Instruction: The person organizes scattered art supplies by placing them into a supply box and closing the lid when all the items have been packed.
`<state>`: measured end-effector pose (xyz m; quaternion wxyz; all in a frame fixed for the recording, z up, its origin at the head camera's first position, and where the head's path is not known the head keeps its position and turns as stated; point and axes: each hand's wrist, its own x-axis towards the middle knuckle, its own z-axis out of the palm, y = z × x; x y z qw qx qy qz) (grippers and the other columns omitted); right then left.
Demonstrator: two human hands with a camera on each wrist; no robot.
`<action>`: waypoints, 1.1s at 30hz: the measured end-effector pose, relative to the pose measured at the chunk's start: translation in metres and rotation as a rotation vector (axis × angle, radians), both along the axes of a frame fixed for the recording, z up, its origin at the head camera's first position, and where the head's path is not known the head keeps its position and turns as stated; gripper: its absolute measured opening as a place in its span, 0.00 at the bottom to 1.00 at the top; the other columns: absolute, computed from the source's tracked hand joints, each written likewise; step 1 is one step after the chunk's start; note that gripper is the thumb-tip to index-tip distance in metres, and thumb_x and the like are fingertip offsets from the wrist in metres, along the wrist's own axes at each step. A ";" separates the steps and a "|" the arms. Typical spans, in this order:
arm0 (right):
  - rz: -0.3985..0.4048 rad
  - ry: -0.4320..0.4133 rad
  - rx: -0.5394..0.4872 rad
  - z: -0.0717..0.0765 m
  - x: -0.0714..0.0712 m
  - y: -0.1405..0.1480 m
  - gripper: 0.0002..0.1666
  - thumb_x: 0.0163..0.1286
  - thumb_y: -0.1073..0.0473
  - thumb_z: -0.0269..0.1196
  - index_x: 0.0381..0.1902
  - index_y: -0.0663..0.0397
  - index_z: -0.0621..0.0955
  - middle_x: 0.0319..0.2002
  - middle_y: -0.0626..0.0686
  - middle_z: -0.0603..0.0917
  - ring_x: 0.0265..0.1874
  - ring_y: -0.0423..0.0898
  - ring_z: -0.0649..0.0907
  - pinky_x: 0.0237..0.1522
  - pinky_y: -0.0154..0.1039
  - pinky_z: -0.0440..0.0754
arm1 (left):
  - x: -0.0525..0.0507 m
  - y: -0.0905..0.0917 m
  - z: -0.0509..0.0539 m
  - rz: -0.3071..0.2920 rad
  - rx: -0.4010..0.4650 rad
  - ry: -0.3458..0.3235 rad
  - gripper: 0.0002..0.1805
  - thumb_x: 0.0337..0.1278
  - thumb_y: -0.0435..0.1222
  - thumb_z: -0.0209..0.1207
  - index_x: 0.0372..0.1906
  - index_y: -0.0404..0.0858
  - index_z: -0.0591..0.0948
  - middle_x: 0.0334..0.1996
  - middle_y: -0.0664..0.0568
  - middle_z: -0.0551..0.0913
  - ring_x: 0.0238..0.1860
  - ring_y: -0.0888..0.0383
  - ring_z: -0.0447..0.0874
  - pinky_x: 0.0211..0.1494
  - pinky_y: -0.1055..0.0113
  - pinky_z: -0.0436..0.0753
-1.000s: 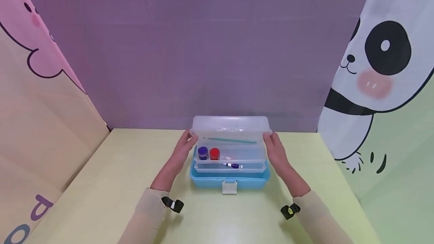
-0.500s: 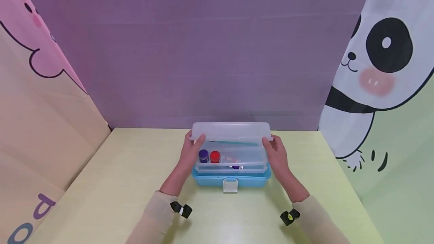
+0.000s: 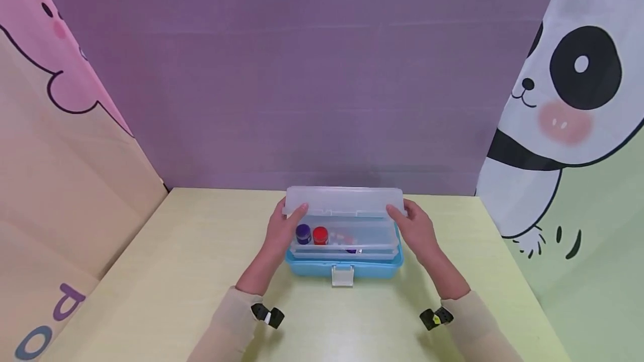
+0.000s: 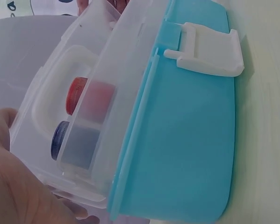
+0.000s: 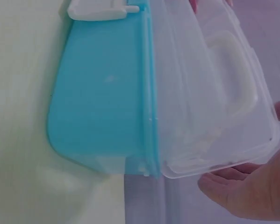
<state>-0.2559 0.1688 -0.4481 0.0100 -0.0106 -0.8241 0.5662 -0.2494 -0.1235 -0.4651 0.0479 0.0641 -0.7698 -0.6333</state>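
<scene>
A blue storage box (image 3: pixel 317 268) with a white latch (image 3: pixel 342 276) stands on the table, its clear lid (image 3: pixel 347 201) raised and leaning forward. My left hand (image 3: pixel 282 232) holds the lid's left end, thumb on the near side. At the right end my right hand (image 3: pixel 418 232) grips the same lid, thumb likewise in front. Clear trays (image 3: pixel 374 233) sit stepped inside the box. On the upper one, at the left, stand a purple-lidded jar (image 3: pixel 303 233) and a red jar (image 3: pixel 320 234). Part of a small purple item (image 3: pixel 351 251) shows in the lower tray.
The pale table (image 3: pixel 201 250) extends on both sides of the box and in front of it. Behind its back edge hangs a purple cloth (image 3: pixel 322 99). Printed cloths with a panda (image 3: pixel 558 122) and a pink figure (image 3: pixel 75 88) flank the table.
Both hands have tipped the lid forward and down over the trays. The green paintbrush behind the jars has gone out of sight, and less of the purple item shows.
</scene>
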 end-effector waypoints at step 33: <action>0.153 0.049 0.035 -0.023 0.016 0.018 0.47 0.63 0.38 0.65 0.72 0.52 0.62 0.64 0.60 0.73 0.62 0.55 0.74 0.59 0.53 0.73 | 0.025 -0.011 -0.022 -0.060 -0.143 0.031 0.50 0.53 0.65 0.59 0.76 0.49 0.55 0.68 0.46 0.67 0.65 0.44 0.67 0.63 0.41 0.68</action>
